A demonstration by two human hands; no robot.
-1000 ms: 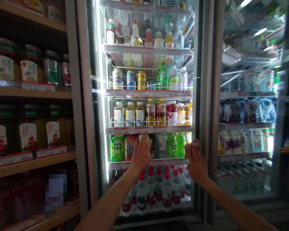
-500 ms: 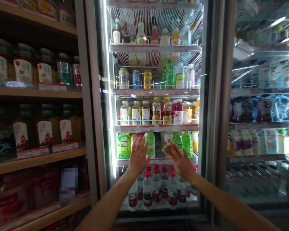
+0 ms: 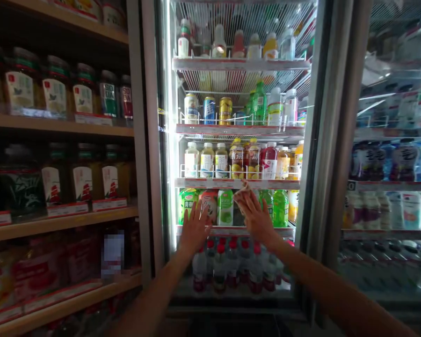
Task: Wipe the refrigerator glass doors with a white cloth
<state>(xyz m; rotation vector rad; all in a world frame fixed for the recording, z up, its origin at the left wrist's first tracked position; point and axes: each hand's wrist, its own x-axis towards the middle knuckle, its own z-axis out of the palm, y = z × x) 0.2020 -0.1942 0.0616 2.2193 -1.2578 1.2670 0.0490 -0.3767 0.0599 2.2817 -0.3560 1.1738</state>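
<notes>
My left hand (image 3: pixel 195 229) is spread open, palm forward, in front of the red-labelled bottle (image 3: pixel 209 203) in the lit drinks cooler. It appears to lie against the cooler's glass door, though contact is hard to make out. My right hand (image 3: pixel 259 217) has a pale, brown-stained cloth (image 3: pixel 241 201) under its fingers, held up toward the glass. The cloth overlaps the lower edge of a shelf rail (image 3: pixel 210 183). Between the two hands stands a green bottle (image 3: pixel 225 208). Other green bottles (image 3: pixel 279 208) are partly hidden behind my right hand.
Red-capped bottles (image 3: pixel 220 267) fill the cooler's bottom, below my hands. A metal door frame (image 3: pixel 340 140) borders the cooler on the right, with another glass-fronted cooler beyond. Wooden shelves (image 3: pixel 56 224) with bottles and packets stand at the left.
The view has shifted, so the cooler sits farther right in the picture. Against the shelves, my right hand with the cloth has moved up and left, and my left hand left and slightly down.
</notes>
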